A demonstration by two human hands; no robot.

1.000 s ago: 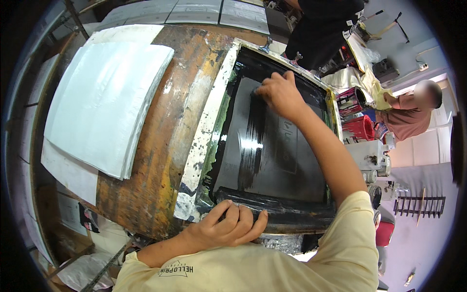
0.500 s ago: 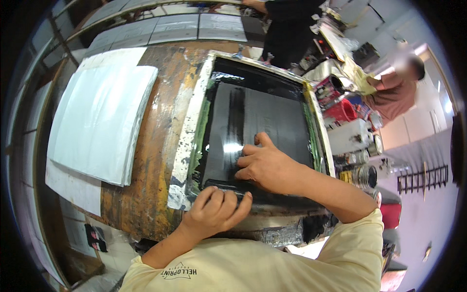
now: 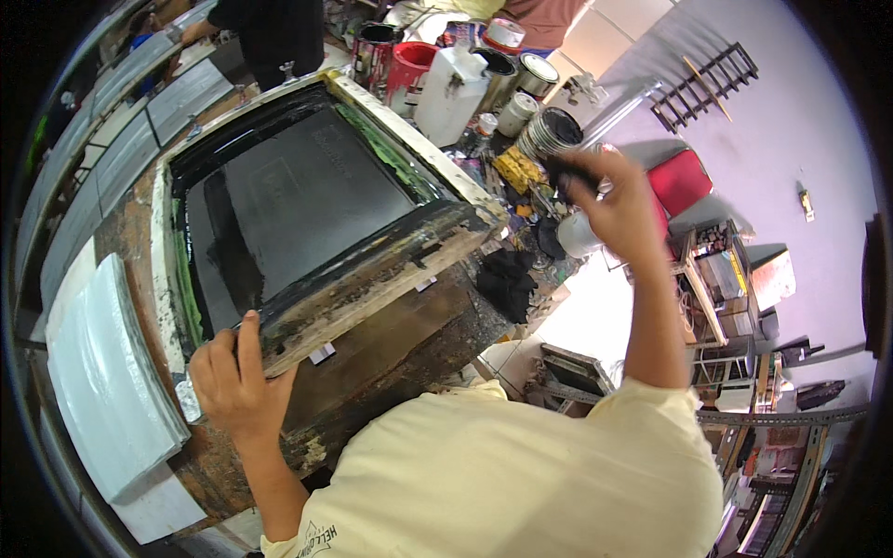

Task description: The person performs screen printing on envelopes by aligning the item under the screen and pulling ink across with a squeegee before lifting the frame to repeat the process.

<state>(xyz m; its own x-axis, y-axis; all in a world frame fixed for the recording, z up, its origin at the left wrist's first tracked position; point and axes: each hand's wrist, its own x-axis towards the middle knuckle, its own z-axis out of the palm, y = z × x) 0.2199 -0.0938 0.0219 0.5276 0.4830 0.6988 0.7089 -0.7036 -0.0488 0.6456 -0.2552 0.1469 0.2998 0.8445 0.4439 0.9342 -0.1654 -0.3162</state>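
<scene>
A screen printing frame [image 3: 339, 339] with a pale, ink-stained border holds a dark mesh [image 3: 307, 200] smeared with black ink. Its near side is raised off the table, and a gap shows beneath it. My left hand [image 3: 237, 386] is closed round the frame's near left corner, fingers over the rim. To the right, in the air beside the ink cans, my right hand [image 3: 614, 209] is curled around a dark wad [image 3: 569, 175], blurred and partly hidden by the fingers. A crumpled black rag [image 3: 507, 284] lies on the table's right end.
A stack of white sheets [image 3: 112, 381] lies left of the frame. Beyond its right side stand a white jug [image 3: 453, 93], a red bucket [image 3: 409, 70] and several ink cans [image 3: 553, 130]. Another person in dark clothes [image 3: 279, 37] stands at the far side. A red chair [image 3: 686, 186] is farther right.
My view has swung right. The frame's near side has come up with my left hand on its corner. My right hand has left the mesh for the cans, now around a dark wad.
</scene>
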